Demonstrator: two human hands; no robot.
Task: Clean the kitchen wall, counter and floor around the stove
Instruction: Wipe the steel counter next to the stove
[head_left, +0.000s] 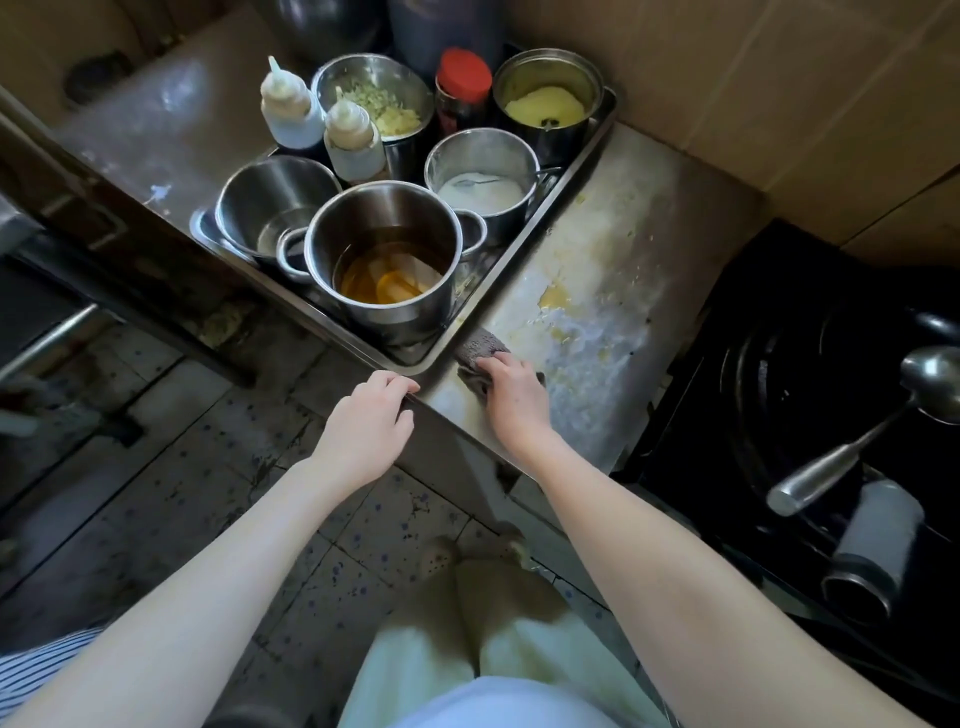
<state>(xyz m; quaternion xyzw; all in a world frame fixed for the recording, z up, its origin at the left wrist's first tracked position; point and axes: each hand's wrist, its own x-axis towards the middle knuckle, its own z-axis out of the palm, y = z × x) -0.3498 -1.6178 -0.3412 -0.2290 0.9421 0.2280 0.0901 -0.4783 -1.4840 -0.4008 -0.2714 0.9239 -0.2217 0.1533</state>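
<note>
The steel counter (613, 249) beside the stove is smeared with yellow and white residue. My right hand (511, 395) presses a grey cloth (480, 347) onto the counter's near corner, fingers closed over it. My left hand (371, 421) grips the counter's front edge just left of the cloth, next to the corner of a metal tray (415, 358). The black stove with a wok (810, 374) lies to the right. The wall (779, 93) behind is covered with brown cardboard. The tiled floor (218, 467) below is stained and speckled.
The tray holds several steel pots: one with amber oil (387, 265), one with white powder (480, 192), one with yellow paste (545, 104), plus two squeeze bottles (291, 109) and a red-capped jar (462, 88). A ladle (857, 441) rests across the wok.
</note>
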